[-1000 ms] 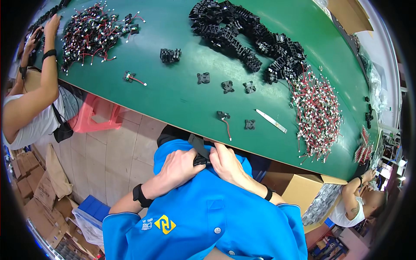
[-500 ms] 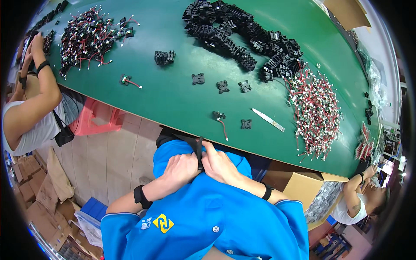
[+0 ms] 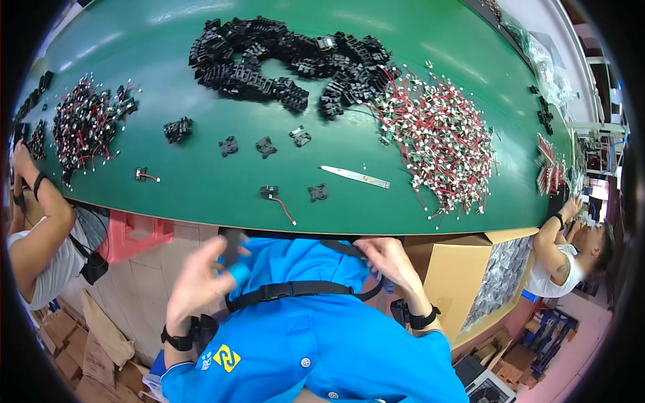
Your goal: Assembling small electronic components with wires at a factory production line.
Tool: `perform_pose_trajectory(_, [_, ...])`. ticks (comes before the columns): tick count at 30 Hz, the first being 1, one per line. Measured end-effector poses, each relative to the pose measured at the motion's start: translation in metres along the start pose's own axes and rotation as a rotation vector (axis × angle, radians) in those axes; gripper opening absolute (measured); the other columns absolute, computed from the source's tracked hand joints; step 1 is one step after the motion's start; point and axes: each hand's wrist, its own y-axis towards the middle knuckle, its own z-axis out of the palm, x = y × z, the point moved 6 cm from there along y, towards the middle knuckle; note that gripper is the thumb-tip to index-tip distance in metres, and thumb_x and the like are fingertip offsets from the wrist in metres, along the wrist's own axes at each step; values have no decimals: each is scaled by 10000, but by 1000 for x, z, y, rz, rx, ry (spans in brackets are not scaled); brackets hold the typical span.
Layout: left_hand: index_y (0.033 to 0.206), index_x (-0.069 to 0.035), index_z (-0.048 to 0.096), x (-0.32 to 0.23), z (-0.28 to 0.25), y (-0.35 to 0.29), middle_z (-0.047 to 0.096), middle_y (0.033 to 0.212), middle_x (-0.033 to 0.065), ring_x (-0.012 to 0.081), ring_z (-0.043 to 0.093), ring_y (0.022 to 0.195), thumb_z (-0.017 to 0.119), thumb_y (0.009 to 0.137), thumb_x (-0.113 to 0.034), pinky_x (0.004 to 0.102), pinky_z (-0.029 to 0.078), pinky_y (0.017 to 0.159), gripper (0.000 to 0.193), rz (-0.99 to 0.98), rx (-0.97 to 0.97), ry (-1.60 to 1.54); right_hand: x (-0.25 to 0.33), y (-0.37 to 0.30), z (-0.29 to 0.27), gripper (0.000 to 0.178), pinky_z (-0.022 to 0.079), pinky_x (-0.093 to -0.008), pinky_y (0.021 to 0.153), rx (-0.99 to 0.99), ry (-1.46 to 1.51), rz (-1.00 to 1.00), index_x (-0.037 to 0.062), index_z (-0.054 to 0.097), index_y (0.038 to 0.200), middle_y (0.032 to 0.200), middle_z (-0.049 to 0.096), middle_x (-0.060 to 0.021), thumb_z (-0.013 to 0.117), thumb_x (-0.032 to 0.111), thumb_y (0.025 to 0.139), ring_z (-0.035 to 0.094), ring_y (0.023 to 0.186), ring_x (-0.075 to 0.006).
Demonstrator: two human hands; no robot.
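Note:
A black belt with a buckle (image 3: 290,290) runs across the front of my blue shirt. My right hand (image 3: 391,260) is at the right of my waist, its fingers closed on a second black strap (image 3: 341,248) near the table edge. To the left of my waist is my left hand (image 3: 201,279), smeared by motion. A dark strap-like piece (image 3: 233,247) shows at its fingertips; whether the fingers grip it is unclear. On the green table ahead lie a black part with a red wire (image 3: 269,191), several bare black plastic parts (image 3: 318,193) and white tweezers (image 3: 355,176).
Red-wired connectors (image 3: 447,144) are heaped at the right, wired black parts (image 3: 84,127) at the left. Rows of black parts (image 3: 289,50) lie farther back. An open carton (image 3: 457,279) stands below the table edge. Co-workers' arms (image 3: 50,208) show at both sides.
My hands have parted from the black strap at mid-waist, left hand leftward, right hand rightward. A fastened belt now shows across my front. The view has shifted, so the table items appear farther left.

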Motion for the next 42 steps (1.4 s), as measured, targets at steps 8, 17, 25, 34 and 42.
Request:
perform_pose_trajectory(8, [1022,-46,611,-44,-89,-45,647,852,99,220,610,762,676,743,-140,306,467,681,301,48,-539,846,16,-8,-9,189,484,-416,708,-342,-946,-316,55,617,906,844,616,-183,660,128,737,604,794,-339])
perform_pose_trajectory(17, [921,50,609,-131,-97,-48,612,785,110,176,621,687,575,831,-78,266,484,610,161,612,-500,114,15,8,16,150,503,-412,669,-177,-525,-257,6,594,973,891,626,-198,557,91,855,616,779,-371])
perform_pose_trajectory(25, [914,33,642,-181,-79,2,652,878,118,151,643,679,567,831,-7,242,511,608,119,662,-110,6,106,-36,-1,158,500,-415,603,-8,-505,-240,30,573,946,824,633,-170,579,160,856,617,711,-355])
perform_pose_trajectory(34, [962,12,635,-183,-74,34,617,697,47,96,593,632,565,872,-156,191,426,533,204,640,46,-147,156,-11,84,143,494,-327,676,438,-209,-567,21,645,924,829,643,-107,628,126,828,618,764,-260])
perform_pose_trajectory(42, [1024,26,610,-162,-118,-29,597,658,42,66,563,571,496,907,-178,155,420,498,260,702,-327,22,166,-17,204,195,501,-367,666,882,-485,-960,26,615,905,872,593,-108,663,156,767,588,859,-264])
